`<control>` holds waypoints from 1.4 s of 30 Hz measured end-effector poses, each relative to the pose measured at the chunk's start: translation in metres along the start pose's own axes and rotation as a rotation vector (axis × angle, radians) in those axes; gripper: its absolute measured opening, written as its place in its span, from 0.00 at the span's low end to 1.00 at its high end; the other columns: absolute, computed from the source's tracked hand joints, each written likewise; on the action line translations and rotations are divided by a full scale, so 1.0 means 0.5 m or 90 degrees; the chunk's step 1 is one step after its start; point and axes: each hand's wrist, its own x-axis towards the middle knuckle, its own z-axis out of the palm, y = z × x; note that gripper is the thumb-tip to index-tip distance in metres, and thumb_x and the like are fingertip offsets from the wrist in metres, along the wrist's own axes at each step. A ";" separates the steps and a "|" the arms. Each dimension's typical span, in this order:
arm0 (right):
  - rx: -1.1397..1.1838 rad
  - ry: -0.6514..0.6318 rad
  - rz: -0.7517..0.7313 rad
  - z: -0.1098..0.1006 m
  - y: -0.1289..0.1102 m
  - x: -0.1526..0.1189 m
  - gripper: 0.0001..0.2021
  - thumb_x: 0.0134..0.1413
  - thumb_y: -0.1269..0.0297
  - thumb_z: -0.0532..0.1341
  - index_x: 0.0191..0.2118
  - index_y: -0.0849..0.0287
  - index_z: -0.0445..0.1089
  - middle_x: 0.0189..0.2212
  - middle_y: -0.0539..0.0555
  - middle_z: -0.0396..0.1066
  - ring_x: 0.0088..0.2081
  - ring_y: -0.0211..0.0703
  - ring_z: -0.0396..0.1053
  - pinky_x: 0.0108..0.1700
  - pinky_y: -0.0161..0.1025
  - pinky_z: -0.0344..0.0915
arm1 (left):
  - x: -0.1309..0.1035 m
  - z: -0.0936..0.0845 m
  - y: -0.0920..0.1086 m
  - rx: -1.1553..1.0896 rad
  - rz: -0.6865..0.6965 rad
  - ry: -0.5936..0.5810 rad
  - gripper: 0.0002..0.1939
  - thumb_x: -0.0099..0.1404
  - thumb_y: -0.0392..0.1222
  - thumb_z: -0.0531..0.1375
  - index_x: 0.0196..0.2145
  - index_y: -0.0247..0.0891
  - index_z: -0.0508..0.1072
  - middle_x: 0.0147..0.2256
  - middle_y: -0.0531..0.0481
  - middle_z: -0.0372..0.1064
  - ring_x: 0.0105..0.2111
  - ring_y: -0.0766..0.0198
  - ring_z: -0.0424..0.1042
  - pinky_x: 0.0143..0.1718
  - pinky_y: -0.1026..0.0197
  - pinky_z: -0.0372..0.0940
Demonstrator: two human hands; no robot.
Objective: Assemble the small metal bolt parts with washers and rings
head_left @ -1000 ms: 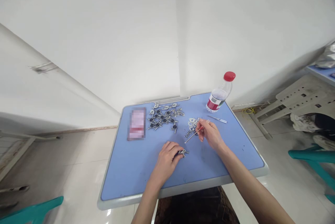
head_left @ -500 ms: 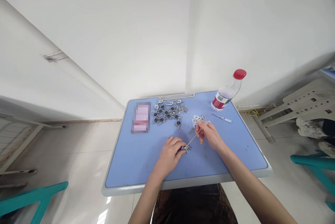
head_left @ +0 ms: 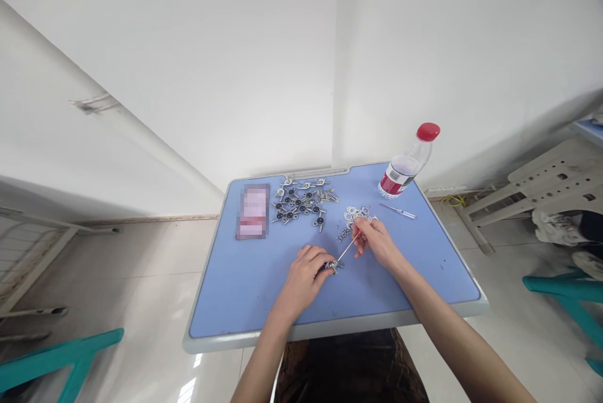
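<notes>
My left hand (head_left: 307, 274) pinches a small metal part (head_left: 335, 265) low over the blue table (head_left: 235, 290). My right hand (head_left: 372, 240) is closed on a thin screwdriver (head_left: 349, 245) with a red handle, mostly hidden by the fingers. The screwdriver slants down to the left, and its tip meets the metal part. Just beyond my right hand lie flat metal plates (head_left: 351, 211) and several tiny metal pieces (head_left: 343, 235). Farther left is a cluster of metal parts with black round discs (head_left: 302, 208).
A bottle with a red cap (head_left: 400, 171) stands at the back right, near a second slim tool (head_left: 398, 211). At the back left lies a pinkish, blurred-out flat object (head_left: 253, 211). The wall (head_left: 235, 76) rises behind the table. Teal stools (head_left: 66, 356) flank it.
The view has shifted very slightly. Both hands keep their places, with the screwdriver tip still at the small metal part.
</notes>
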 end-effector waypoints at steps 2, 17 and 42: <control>-0.004 -0.002 -0.014 0.000 -0.003 -0.002 0.20 0.53 0.46 0.58 0.21 0.58 0.64 0.14 0.46 0.62 0.13 0.34 0.60 0.19 0.36 0.70 | 0.000 -0.001 0.001 -0.001 -0.002 0.000 0.07 0.68 0.37 0.58 0.43 0.42 0.73 0.39 0.49 0.70 0.41 0.59 0.66 0.43 0.55 0.64; 0.058 0.029 -0.055 -0.004 -0.009 -0.001 0.18 0.53 0.49 0.59 0.22 0.59 0.65 0.15 0.46 0.62 0.14 0.34 0.61 0.19 0.37 0.70 | 0.000 0.003 0.007 0.020 0.007 0.030 0.10 0.63 0.31 0.59 0.41 0.41 0.72 0.39 0.49 0.69 0.41 0.59 0.67 0.45 0.54 0.65; -0.121 0.106 -0.134 -0.019 -0.006 0.008 0.17 0.59 0.57 0.52 0.21 0.57 0.61 0.15 0.44 0.59 0.15 0.34 0.60 0.21 0.34 0.67 | 0.000 -0.017 0.003 -0.078 -0.023 0.098 0.14 0.65 0.30 0.54 0.45 0.42 0.72 0.42 0.48 0.69 0.44 0.59 0.67 0.46 0.56 0.64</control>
